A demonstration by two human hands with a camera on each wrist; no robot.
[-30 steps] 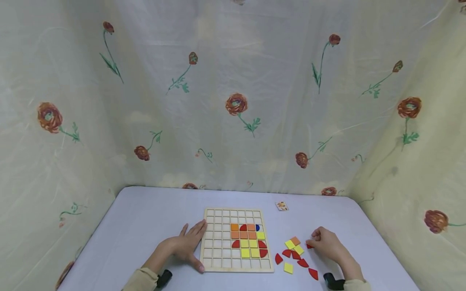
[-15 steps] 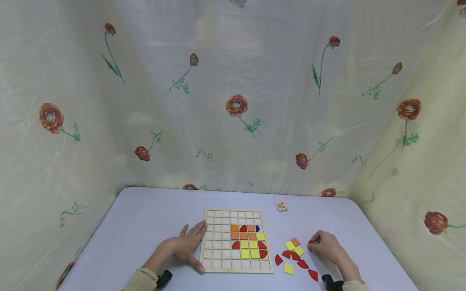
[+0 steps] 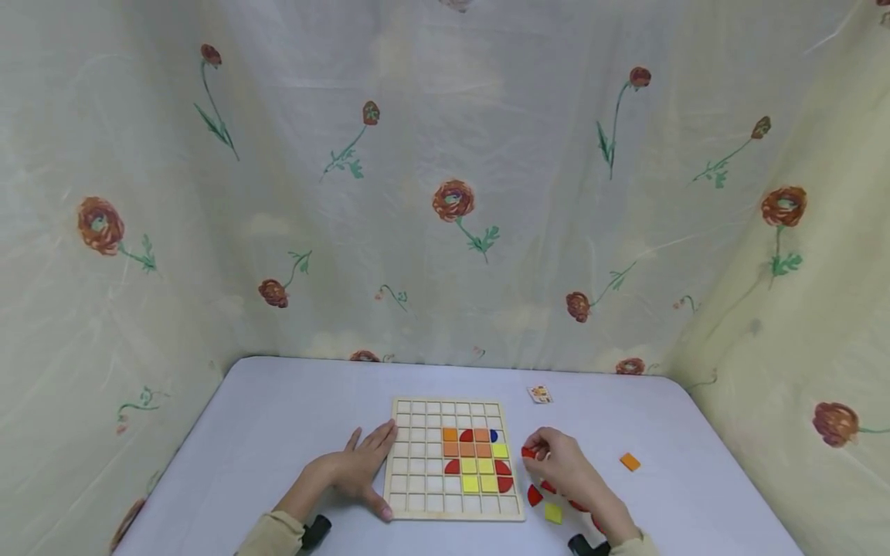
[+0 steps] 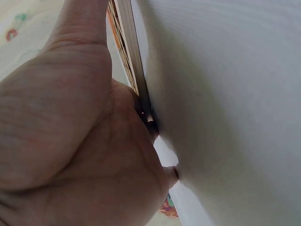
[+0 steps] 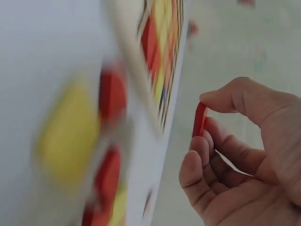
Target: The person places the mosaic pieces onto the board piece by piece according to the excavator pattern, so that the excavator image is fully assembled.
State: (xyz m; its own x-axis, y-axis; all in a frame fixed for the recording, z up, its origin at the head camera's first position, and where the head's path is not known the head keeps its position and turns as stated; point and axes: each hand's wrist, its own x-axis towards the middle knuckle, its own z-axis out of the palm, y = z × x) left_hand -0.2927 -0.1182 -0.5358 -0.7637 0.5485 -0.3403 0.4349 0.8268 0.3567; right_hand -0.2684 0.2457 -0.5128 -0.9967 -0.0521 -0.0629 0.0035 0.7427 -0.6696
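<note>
The right hand (image 3: 562,469) pinches a red tile (image 3: 528,452) between thumb and fingers, just beyond the right edge of the wooden grid board (image 3: 455,517). The right wrist view shows the tile edge-on, its long axis running from thumb tip to fingertip. The coloured tiles (image 3: 487,466) set in the board lie leftward, nearer this hand than the left hand (image 3: 353,469), whose spread fingers touch the board's opposite edge.

Red in the held piece (image 3: 528,452); pale tan, gridded, for the board (image 3: 459,518); red, yellow, orange and blue across its tiles (image 3: 470,483); orange in the loose square (image 3: 630,462); white for the table (image 3: 299,401); cream with rust-red, green-stemmed flowers (image 3: 453,199) in the curtain (image 3: 348,208).
</note>
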